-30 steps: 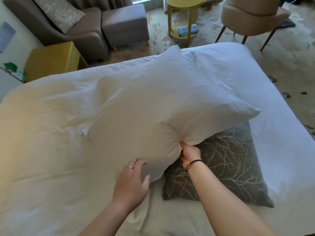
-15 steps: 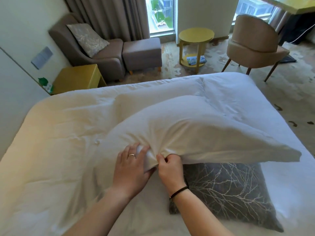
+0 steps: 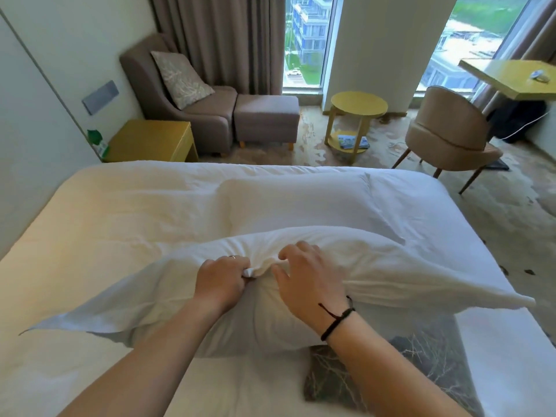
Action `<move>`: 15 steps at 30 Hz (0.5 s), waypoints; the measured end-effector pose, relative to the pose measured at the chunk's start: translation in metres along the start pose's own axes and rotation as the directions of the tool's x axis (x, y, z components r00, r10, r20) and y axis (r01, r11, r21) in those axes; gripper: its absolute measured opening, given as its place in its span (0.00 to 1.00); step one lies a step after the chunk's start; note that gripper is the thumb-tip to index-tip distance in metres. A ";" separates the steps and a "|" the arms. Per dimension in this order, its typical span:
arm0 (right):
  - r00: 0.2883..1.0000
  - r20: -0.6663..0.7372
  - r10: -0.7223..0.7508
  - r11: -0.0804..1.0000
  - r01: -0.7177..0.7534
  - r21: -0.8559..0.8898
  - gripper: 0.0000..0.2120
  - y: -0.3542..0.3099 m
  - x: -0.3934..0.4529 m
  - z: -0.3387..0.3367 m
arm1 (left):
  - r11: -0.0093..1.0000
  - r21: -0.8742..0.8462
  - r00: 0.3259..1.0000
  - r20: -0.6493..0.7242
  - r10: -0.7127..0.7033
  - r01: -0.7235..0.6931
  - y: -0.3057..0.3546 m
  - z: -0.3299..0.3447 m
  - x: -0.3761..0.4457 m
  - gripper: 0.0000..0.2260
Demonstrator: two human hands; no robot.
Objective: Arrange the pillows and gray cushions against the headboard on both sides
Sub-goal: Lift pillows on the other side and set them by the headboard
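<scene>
Two hands now work the big white fabric pillow (image 3: 376,275), which has swung from tilted up on end to lying flat and crosswise, held low over the bed with its right part covering the grey square cushion with a pale branch pattern (image 3: 421,359). The left hand (image 3: 221,281) has gone from open beside it to clenching a bunch of the pillowcase at the near edge. The right hand (image 3: 304,278) has let go its pinch and rests with curled fingers on top, just beside the left. By my reading, the pillow is being gathered for a lift toward the headboard, which is out of view. A second white pillow (image 3: 301,203) lies beyond on the white duvet (image 3: 105,212).
</scene>
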State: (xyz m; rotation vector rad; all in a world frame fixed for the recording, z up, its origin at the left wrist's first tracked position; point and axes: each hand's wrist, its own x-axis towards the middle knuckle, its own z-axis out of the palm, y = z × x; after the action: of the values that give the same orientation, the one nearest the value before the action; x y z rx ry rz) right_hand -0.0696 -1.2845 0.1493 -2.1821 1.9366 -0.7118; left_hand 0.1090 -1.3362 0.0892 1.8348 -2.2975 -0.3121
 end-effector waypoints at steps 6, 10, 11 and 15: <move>0.943 0.332 -0.021 0.885 0.172 -0.432 0.30 0.059 0.017 0.005 | 0.997 0.022 0.997 -0.026 0.075 -0.074 -0.008 0.019 -0.008 0.05; 0.868 0.485 -0.101 0.824 0.346 -0.448 0.34 0.059 0.019 0.024 | 0.994 0.032 0.994 0.007 0.109 -0.109 -0.004 0.031 -0.016 0.05; 0.851 0.513 -0.112 0.817 0.372 -0.440 0.32 0.054 0.021 0.029 | 0.992 0.035 0.993 0.014 0.120 -0.121 -0.005 0.033 -0.018 0.04; 0.734 0.671 -0.103 0.852 0.413 -0.321 0.20 0.024 0.038 0.043 | 0.982 0.059 0.984 0.006 0.181 -0.181 -0.011 0.025 -0.025 0.05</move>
State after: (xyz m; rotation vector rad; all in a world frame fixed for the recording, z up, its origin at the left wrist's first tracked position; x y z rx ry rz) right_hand -0.0709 -1.3340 0.1116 -2.5209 1.5224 0.5055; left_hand 0.1183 -1.3126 0.0614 1.6350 -2.4769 -0.2201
